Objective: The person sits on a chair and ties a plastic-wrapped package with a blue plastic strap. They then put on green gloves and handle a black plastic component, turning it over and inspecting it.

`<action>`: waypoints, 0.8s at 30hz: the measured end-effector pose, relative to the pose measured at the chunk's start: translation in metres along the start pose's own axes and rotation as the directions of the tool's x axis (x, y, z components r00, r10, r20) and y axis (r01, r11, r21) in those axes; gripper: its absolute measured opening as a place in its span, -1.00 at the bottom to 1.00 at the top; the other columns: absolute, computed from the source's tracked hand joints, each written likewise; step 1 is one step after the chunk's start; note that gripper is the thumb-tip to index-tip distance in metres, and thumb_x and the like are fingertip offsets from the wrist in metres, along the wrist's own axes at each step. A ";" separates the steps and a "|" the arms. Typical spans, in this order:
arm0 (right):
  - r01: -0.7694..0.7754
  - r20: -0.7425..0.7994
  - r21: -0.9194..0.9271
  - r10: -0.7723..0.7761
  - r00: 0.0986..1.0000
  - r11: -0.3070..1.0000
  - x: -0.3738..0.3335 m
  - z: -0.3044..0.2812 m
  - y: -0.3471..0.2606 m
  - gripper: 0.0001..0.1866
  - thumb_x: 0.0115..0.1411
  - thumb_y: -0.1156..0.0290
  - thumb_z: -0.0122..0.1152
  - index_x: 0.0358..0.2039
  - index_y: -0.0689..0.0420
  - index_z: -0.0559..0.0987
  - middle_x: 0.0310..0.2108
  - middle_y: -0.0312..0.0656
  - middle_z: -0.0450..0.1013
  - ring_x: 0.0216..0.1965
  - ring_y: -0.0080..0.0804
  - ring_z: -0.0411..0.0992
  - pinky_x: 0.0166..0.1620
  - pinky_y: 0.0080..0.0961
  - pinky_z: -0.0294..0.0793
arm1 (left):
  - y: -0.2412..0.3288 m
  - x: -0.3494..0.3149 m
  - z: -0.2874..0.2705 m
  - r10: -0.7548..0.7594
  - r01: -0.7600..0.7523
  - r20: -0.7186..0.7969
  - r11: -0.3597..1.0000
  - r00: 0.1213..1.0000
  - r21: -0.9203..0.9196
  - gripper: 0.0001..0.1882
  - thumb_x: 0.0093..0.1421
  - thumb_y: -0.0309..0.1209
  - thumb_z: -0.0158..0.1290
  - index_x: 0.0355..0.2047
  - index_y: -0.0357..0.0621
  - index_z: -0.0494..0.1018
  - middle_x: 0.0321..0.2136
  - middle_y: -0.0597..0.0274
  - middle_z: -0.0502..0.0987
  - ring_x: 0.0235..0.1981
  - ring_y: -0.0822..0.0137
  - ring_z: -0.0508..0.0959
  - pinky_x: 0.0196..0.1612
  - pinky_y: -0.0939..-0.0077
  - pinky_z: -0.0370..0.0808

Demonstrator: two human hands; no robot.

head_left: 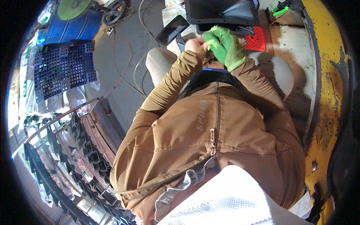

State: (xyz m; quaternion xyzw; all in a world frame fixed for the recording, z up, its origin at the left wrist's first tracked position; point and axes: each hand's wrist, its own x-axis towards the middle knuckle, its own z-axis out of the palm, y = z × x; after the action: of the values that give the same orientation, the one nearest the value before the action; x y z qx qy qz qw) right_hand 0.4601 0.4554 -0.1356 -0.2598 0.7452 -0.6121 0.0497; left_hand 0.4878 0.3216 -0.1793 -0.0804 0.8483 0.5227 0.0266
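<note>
My bare left hand (197, 47) is closed, its fingers meeting the fingers of my right hand (227, 48), which wears a green glove. The gloved fingers are bent and also look closed. Whatever lies between the two hands, if anything, is too small or hidden to name. Just beyond them sits a large black plastic housing (221, 14) with a sloped hollow. A smaller black rectangular plastic part (172, 30) lies tilted to the left of it. Partly behind the gloved hand shows a red perforated plastic crate or stool (258, 39).
A yellow, scuffed metal edge (322, 112) curves along my right. Cables (131, 56) run over the grey floor on my left. Farther left are a dark blue plastic pallet (63, 69) and a rack with rows of black parts (56, 165). A bright green tool (280, 12) lies at the far right.
</note>
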 end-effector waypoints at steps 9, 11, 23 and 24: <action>0.445 0.053 -0.358 -0.458 0.888 0.821 -0.014 0.026 -0.029 -0.85 0.01 0.39 0.16 -0.55 0.19 0.44 -0.64 -0.10 0.34 -0.56 -0.07 0.35 -0.47 -0.24 0.30 | 0.064 0.024 -0.006 0.285 0.438 0.452 0.115 0.845 -0.892 -0.52 0.23 -0.08 -0.15 0.07 -0.06 0.26 0.06 0.17 0.30 0.08 0.20 0.29 0.21 0.27 0.06; 0.502 0.081 -0.344 -0.507 0.858 0.794 -0.008 0.026 -0.031 -0.84 0.00 0.38 0.18 -0.56 0.18 0.43 -0.63 -0.10 0.36 -0.55 -0.08 0.36 -0.47 -0.23 0.30 | 0.077 0.034 -0.009 0.461 0.525 0.472 0.017 0.751 -0.851 -0.47 0.24 -0.04 -0.18 0.13 -0.06 0.21 0.13 0.14 0.26 0.16 0.16 0.24 0.28 0.22 0.02; 0.509 0.079 -0.340 -0.515 0.854 0.791 -0.010 0.020 -0.057 -0.85 -0.09 0.41 0.26 -0.63 0.15 0.46 -0.63 -0.14 0.39 -0.55 -0.12 0.40 -0.47 -0.28 0.37 | 0.121 0.010 -0.015 0.516 0.520 0.596 0.302 0.615 -0.799 -0.47 0.23 -0.08 -0.15 0.08 -0.18 0.19 -0.15 -0.10 0.41 -0.23 0.16 0.53 -0.14 0.25 0.48; 0.493 0.110 -0.337 -0.486 0.867 0.803 -0.010 0.017 -0.057 -0.86 -0.08 0.38 0.25 -0.60 0.12 0.47 -0.62 -0.15 0.40 -0.55 -0.12 0.40 -0.48 -0.26 0.36 | 0.123 0.011 -0.016 0.454 0.554 0.644 0.331 0.616 -0.764 -0.45 0.22 -0.05 -0.15 0.05 -0.21 0.21 -0.17 -0.06 0.41 -0.24 0.20 0.52 -0.14 0.30 0.48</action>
State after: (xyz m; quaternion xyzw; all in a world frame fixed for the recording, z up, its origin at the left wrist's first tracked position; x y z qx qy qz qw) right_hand 0.4939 0.4378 -0.0884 -0.4532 0.7501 -0.4575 -0.1504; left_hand 0.4573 0.3604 -0.0652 0.1265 0.2685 0.8840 0.3612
